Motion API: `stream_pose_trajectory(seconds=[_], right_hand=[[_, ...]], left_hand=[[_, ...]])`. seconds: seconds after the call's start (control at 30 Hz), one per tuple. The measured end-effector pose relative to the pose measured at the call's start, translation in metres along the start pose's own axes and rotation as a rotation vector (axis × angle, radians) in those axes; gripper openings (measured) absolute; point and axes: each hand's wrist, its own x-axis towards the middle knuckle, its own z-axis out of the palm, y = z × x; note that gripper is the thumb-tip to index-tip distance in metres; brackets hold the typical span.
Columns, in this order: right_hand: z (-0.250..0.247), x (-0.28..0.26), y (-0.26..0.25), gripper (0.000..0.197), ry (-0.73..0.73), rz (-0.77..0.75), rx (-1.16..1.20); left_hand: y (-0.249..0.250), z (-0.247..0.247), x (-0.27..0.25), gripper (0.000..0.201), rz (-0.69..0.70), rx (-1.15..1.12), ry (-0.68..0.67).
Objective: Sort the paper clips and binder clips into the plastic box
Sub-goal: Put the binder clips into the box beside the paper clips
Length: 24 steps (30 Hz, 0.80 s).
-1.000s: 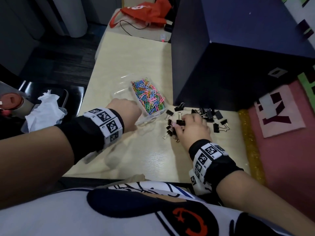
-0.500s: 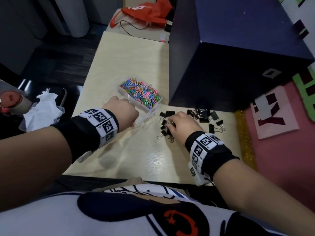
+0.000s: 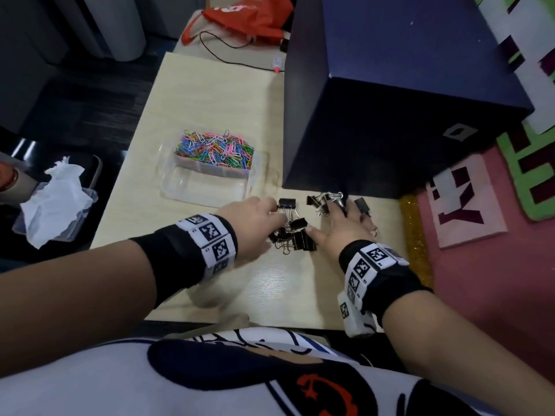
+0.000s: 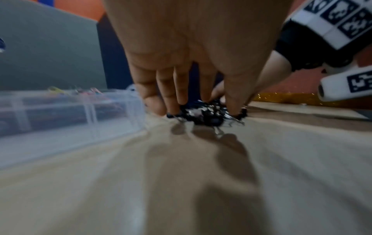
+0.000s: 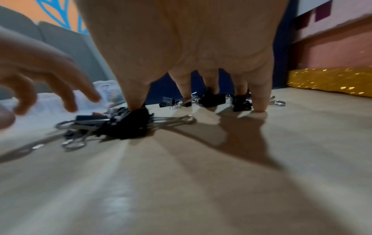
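Observation:
A clear plastic box (image 3: 168,178) stands on the pale table, its far compartment heaped with coloured paper clips (image 3: 214,150) and its near compartment bare. Black binder clips (image 3: 292,235) lie in a pile to its right, with more binder clips (image 3: 326,201) against the dark box. My left hand (image 3: 274,217) reaches into the pile, fingers loosely spread over the binder clips (image 4: 203,111). My right hand (image 3: 330,217) is spread flat, its fingertips (image 5: 185,93) pressing on separate clips and its thumb on the near pile (image 5: 124,125).
A large dark blue box (image 3: 390,100) walls off the table behind the clips. A gold glitter strip (image 3: 413,235) and a pink mat (image 3: 480,280) border the right. A tub with tissue (image 3: 57,202) sits off the table's left, and a red bag (image 3: 249,16) lies far back.
My left hand let go of the plastic box and moved right to the binder clip pile. My right hand spread its fingers over the clips. The box now lies farther from both hands.

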Motion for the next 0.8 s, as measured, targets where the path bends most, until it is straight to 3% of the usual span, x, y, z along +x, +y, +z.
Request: stream_pose_trajectory(seconds=[0.1, 0.23, 0.4, 0.67, 0.8], right_hand=[[0.008, -0.008, -0.013, 0.082, 0.006, -0.075, -0.024], [0.018, -0.014, -0.026, 0.068, 0.079, -0.221, -0.042], [0.026, -0.016, -0.035, 0.048, 0.171, -0.338, 0.022], [0.025, -0.013, -0.042, 0.024, 0.195, -0.323, 0.12], [0.021, -0.013, -0.046, 0.013, 0.199, -0.29, 0.194]], left_hand=[[0.003, 0.011, 0.001, 0.059, 0.021, 0.087, -0.131], [-0.004, 0.014, -0.004, 0.045, -0.025, 0.094, -0.064], [-0.012, 0.011, -0.011, 0.04, -0.104, 0.044, -0.11], [-0.026, 0.016, -0.018, 0.022, -0.066, 0.021, -0.051], [-0.034, 0.01, -0.022, 0.017, 0.012, -0.034, 0.092]])
